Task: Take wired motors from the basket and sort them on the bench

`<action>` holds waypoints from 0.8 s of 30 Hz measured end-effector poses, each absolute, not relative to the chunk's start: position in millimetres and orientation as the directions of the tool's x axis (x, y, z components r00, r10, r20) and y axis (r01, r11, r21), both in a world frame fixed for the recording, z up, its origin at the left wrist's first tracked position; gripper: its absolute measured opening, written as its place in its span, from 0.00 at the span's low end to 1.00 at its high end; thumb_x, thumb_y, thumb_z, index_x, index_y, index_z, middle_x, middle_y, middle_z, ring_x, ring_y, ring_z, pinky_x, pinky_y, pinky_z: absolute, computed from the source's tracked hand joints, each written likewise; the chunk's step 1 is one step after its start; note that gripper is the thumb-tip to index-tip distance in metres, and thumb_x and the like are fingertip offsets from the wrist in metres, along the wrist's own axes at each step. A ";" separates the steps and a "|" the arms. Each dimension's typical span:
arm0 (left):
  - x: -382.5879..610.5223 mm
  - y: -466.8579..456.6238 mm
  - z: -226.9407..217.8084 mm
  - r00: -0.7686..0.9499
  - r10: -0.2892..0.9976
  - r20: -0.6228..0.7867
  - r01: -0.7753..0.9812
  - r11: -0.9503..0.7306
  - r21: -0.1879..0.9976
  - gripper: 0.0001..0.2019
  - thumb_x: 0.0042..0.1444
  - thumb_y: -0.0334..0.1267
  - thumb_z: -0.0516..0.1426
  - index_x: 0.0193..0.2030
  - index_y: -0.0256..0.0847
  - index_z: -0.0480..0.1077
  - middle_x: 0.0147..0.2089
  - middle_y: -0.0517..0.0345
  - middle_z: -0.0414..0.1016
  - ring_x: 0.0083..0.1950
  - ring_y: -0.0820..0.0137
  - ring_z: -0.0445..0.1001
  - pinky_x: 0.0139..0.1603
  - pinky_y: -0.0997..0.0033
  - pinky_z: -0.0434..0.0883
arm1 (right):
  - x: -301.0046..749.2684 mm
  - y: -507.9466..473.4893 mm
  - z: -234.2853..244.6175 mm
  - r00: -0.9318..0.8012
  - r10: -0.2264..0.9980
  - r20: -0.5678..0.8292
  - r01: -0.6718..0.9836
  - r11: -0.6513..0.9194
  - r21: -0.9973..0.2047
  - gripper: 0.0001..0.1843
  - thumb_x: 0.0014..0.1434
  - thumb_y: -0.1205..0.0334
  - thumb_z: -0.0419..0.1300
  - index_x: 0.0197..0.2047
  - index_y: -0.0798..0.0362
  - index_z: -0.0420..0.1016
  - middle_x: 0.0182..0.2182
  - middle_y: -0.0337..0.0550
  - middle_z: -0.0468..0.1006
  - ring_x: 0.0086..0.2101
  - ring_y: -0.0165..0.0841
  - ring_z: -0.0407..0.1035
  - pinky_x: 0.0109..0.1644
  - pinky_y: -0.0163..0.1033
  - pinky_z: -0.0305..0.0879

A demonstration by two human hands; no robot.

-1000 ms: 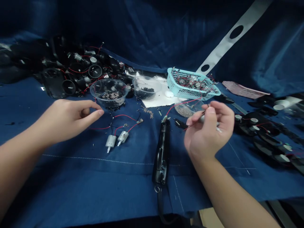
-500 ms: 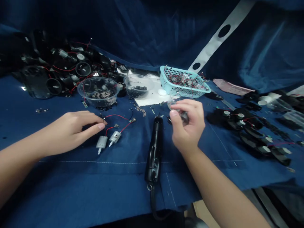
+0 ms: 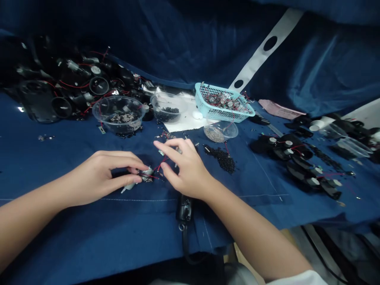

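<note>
Since the earlier view, my right hand [image 3: 184,168] has moved in beside my left hand [image 3: 115,172]. The left pinches a small DC motor [image 3: 147,174], down-left of the turquoise basket [image 3: 221,109]. The right is half open at the red lead [image 3: 160,166]; I cannot tell whether it grips. A firm pinch on the motor's can steadies it.

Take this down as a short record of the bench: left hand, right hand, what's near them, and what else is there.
left hand: pinching a small silver motor
right hand: fingers spread, close to red wires
near hands: black hand tool, partly under the right hand
rest: blue basket of wired parts, clear bowl of silver bits, black pellets, blue cloth
</note>
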State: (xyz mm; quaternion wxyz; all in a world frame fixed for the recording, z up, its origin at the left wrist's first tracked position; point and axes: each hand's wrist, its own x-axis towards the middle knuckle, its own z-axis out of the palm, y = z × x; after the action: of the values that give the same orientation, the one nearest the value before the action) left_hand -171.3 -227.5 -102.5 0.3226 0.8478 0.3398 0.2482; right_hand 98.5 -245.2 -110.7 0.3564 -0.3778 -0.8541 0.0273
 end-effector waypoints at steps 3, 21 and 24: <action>-170.5 -226.7 -105.3 0.658 0.717 0.229 0.398 -0.590 0.703 0.11 0.68 0.46 0.64 0.54 0.54 0.83 0.49 0.57 0.85 0.45 0.68 0.82 0.48 0.72 0.78 | 95.7 -243.1 -112.5 -0.493 0.651 0.577 0.579 0.740 -0.341 0.14 0.72 0.58 0.59 0.52 0.50 0.85 0.50 0.47 0.80 0.48 0.34 0.70 0.57 0.45 0.68; -188.8 -220.4 -75.9 0.161 0.965 0.205 0.374 -0.252 0.892 0.17 0.53 0.53 0.72 0.46 0.48 0.86 0.40 0.51 0.87 0.34 0.70 0.79 0.33 0.76 0.79 | 110.7 -248.0 -107.6 -0.525 0.584 0.619 0.403 0.811 -0.424 0.04 0.60 0.65 0.65 0.33 0.53 0.81 0.46 0.45 0.80 0.42 0.30 0.72 0.53 0.44 0.68; -190.3 -219.3 -72.8 0.223 0.960 0.172 0.351 -0.244 0.904 0.19 0.53 0.50 0.73 0.50 0.46 0.85 0.46 0.49 0.88 0.33 0.71 0.78 0.31 0.75 0.79 | 112.4 -248.6 -105.5 -0.517 0.595 0.615 0.427 0.802 -0.417 0.04 0.61 0.65 0.65 0.33 0.52 0.80 0.47 0.45 0.80 0.41 0.30 0.72 0.52 0.44 0.68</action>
State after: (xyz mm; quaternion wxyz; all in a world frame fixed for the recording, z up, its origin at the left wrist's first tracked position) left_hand -190.3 -219.3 -72.8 0.3835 0.6816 0.4808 0.3965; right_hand 112.4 -248.6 -105.5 0.3926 -0.2959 -0.8642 0.1069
